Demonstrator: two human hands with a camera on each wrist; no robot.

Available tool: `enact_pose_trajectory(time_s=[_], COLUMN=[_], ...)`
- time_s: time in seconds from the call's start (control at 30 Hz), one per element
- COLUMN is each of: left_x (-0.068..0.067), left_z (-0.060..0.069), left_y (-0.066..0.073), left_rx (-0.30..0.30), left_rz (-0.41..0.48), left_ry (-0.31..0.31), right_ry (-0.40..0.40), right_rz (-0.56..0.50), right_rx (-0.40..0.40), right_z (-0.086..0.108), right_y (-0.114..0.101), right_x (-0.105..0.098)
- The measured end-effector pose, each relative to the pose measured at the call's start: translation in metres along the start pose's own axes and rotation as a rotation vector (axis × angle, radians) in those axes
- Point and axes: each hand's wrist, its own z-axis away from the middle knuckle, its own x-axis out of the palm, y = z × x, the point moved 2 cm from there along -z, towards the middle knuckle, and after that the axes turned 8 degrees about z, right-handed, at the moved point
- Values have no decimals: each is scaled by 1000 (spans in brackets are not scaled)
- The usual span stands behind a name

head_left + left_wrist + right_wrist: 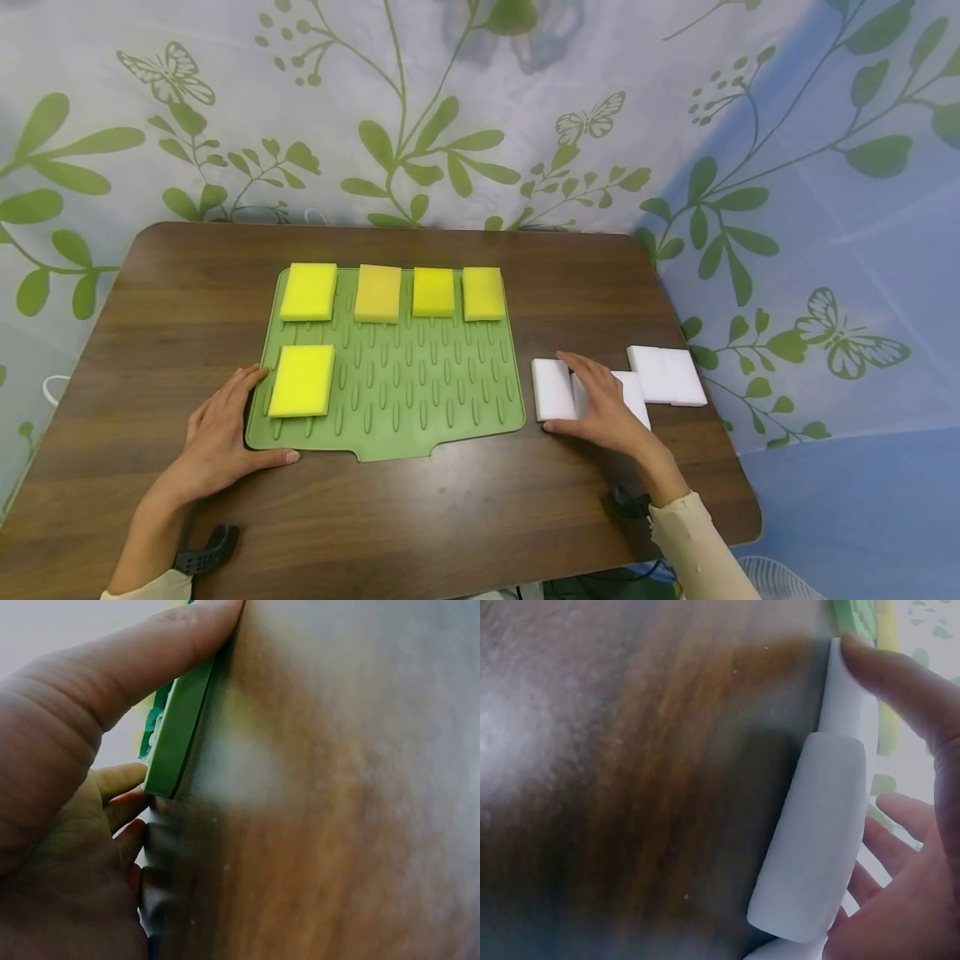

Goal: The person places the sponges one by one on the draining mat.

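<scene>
A green ridged mat [397,375] lies on the table. Yellow sponges sit on it: several along the back, among them one at the back left [309,292], and one at the front left [302,381]. My left hand [217,437] rests at the mat's front left corner, fingers on its left edge and thumb by the front edge. Right of the mat, my right hand [600,408] holds a white sponge [553,389] between thumb and fingertips. Another white sponge [810,840] lies under that hand, partly hidden in the head view.
Farther right, white sponges [666,375] lie close together near the table's right edge. The brown wooden table [465,517] extends in front of the mat. A leaf-patterned curtain [420,108] hangs behind the table and along its right side.
</scene>
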Motion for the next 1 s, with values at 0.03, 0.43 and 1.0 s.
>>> enact_pose_trajectory(time_s=[0.03,0.43,1.0], left_x=[0,-1,-1], left_z=[0,0,-1], left_y=[0,1,0], left_rx=[-1,0,12], left_rz=[2,1,-12], left_ry=[0,3,9], right_ry=[-1,-49,-6], right_rz=[10,16,8], right_rx=[-7,13,21], right_z=[0,-1,-6], right_y=[0,-5,-12], right_x=[1,-1,-4])
